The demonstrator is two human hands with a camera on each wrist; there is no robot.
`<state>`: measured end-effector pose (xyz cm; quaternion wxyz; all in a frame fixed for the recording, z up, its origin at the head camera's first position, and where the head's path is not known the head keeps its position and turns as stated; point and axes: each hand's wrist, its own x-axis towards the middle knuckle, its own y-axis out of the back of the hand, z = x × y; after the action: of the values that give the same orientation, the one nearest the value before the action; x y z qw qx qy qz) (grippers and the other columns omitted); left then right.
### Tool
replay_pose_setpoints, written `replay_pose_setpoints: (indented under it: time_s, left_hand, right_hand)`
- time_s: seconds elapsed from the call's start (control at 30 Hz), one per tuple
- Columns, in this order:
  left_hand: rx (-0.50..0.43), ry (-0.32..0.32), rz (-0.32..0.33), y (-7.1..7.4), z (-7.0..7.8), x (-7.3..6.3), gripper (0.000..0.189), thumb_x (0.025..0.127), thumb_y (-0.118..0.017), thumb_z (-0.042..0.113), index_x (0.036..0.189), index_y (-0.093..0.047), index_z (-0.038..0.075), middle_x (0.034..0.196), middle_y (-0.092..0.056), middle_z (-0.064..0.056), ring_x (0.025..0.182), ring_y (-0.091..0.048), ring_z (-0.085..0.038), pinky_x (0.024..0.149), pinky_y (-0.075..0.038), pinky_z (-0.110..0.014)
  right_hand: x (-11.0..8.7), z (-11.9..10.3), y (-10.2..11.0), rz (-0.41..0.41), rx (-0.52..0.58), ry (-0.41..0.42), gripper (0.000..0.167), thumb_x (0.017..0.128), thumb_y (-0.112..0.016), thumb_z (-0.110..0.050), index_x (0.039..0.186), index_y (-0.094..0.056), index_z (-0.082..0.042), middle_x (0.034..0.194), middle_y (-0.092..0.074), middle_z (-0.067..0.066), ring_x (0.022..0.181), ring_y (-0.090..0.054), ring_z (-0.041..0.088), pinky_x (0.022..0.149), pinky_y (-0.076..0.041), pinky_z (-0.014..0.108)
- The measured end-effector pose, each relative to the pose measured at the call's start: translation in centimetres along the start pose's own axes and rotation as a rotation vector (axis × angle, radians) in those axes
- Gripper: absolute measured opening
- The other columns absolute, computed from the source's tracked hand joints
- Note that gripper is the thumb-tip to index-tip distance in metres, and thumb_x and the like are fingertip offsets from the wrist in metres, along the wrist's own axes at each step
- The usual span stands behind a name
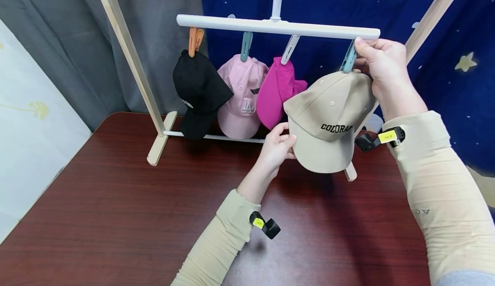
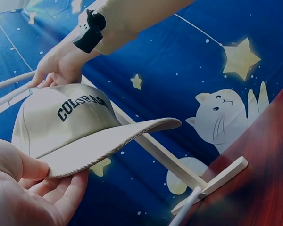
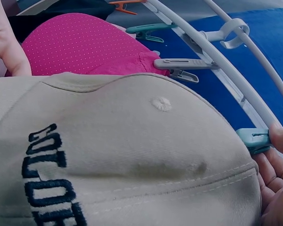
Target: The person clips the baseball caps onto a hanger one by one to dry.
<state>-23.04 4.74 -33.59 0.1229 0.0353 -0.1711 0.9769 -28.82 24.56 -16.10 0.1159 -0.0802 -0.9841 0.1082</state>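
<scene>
A beige baseball cap [image 1: 325, 109] with dark lettering on its front hangs at the right end of a white hanger bar [image 1: 278, 26]. My left hand [image 1: 273, 148] pinches the edge of its brim, thumb above and fingers below, as the left wrist view shows. At the crown, a teal clothespin [image 1: 349, 57] meets the cap's top. My right hand [image 1: 388, 69] grips this clothespin between thumb and fingers, just under the bar. In the right wrist view the clothespin [image 3: 254, 140] sits against the cap's fabric; its biting tips are hidden.
Left along the bar hang a black cap [image 1: 199, 84] on an orange clothespin [image 1: 195, 41], a light pink cap [image 1: 241, 88] on a teal one, and a magenta cap [image 1: 278, 88] on a white one. A wooden frame [image 1: 131, 58] stands on the dark red table [image 1: 135, 217].
</scene>
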Motion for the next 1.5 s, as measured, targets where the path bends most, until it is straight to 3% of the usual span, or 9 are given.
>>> replay_pose_setpoints:
  time_s: [0.5,0.8,1.23,1.5]
  left_hand:
    - [0.028,-0.058,0.019,0.0,0.0,-0.1,0.028,0.096,-0.05,-0.004,0.123,-0.053,0.002,0.082,-0.066,-0.015,0.055,-0.061,-0.019,0.056,-0.055,-0.033]
    - [0.056,-0.11,0.082,-0.2,0.3,0.1,0.028,0.095,-0.051,-0.005,0.121,-0.057,0.005,0.08,-0.066,-0.013,0.054,-0.06,-0.018,0.051,-0.052,-0.03]
    - [0.108,-0.097,0.179,-0.3,1.2,0.3,0.028,0.093,-0.053,-0.005,0.12,-0.059,0.003,0.082,-0.068,-0.015,0.054,-0.06,-0.017,0.05,-0.053,-0.035]
    - [0.114,-0.071,0.204,-0.4,1.5,0.3,0.03,0.093,-0.053,-0.004,0.122,-0.059,0.003,0.082,-0.068,-0.014,0.053,-0.059,-0.016,0.049,-0.052,-0.032]
  right_hand:
    - [0.1,-0.1,0.1,0.015,0.004,-0.009,0.012,0.083,-0.076,-0.011,0.081,-0.07,-0.001,0.066,-0.067,0.007,0.054,-0.065,0.014,0.05,-0.051,0.022]
    - [-0.1,-0.1,-0.1,0.004,0.008,-0.027,0.013,0.083,-0.076,-0.011,0.079,-0.069,-0.001,0.064,-0.067,0.007,0.053,-0.065,0.014,0.048,-0.05,0.02]
    - [-0.1,-0.7,0.4,-0.043,0.025,-0.075,0.014,0.082,-0.077,-0.011,0.081,-0.069,0.0,0.063,-0.067,0.009,0.053,-0.065,0.015,0.047,-0.049,0.021]
    - [-0.3,-0.6,0.7,-0.048,0.005,-0.033,0.014,0.082,-0.077,-0.011,0.077,-0.07,0.0,0.061,-0.066,0.007,0.05,-0.061,0.012,0.05,-0.049,0.018]
